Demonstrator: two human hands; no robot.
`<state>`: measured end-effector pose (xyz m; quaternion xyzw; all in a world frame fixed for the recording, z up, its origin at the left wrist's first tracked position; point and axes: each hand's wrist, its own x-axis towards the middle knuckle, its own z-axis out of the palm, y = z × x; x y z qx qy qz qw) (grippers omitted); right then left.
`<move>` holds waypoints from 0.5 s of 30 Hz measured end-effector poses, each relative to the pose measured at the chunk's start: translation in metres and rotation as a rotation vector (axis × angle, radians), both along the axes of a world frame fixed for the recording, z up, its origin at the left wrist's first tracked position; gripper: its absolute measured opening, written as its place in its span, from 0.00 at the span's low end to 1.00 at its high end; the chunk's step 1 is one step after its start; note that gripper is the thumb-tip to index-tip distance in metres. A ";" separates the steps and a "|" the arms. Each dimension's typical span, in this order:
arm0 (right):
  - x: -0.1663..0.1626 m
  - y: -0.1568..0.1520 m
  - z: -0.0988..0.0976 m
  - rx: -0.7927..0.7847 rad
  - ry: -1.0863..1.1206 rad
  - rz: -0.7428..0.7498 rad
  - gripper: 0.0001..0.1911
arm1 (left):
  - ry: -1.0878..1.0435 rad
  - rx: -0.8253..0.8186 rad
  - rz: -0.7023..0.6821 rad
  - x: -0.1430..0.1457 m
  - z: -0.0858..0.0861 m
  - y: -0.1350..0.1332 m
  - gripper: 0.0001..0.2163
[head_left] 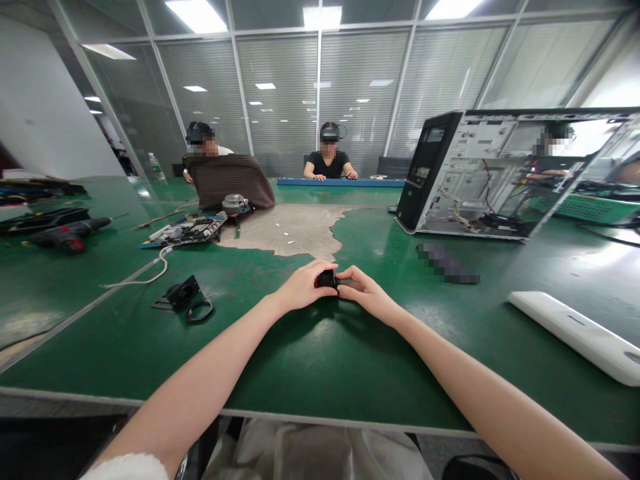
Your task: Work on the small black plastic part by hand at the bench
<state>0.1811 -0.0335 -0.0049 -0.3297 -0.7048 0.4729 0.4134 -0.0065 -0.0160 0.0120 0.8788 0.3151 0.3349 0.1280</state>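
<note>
A small black rounded part with a bit of red at its left side is held just above the green table, in front of me. The fingers and thumb of my left hand wrap around it from the left. From the other side, my right hand pinches its right edge between thumb and fingers. Its exact kind is hidden by the fingers. To the left of my left forearm lie a black square bracket with a round opening and a black ring.
An open computer case stands at the right, near a white elongated device and a blurred dark object. At the left lie a circuit board, a white cable and a power drill. Other people sit across the table.
</note>
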 end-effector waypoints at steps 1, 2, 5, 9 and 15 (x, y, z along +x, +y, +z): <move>-0.001 0.001 -0.001 -0.002 0.001 -0.016 0.09 | 0.003 0.002 0.000 0.000 0.000 0.000 0.21; -0.002 0.002 -0.003 0.001 0.002 -0.030 0.09 | 0.005 0.004 0.000 0.000 0.001 0.000 0.21; -0.004 0.005 -0.007 0.029 0.000 -0.063 0.10 | 0.007 0.008 0.001 0.000 0.001 -0.001 0.21; -0.003 0.006 -0.005 0.055 -0.014 -0.053 0.15 | 0.011 0.004 0.000 0.000 0.002 -0.001 0.21; 0.000 -0.001 0.004 0.027 -0.022 0.044 0.14 | 0.008 -0.013 0.009 0.000 0.003 -0.001 0.21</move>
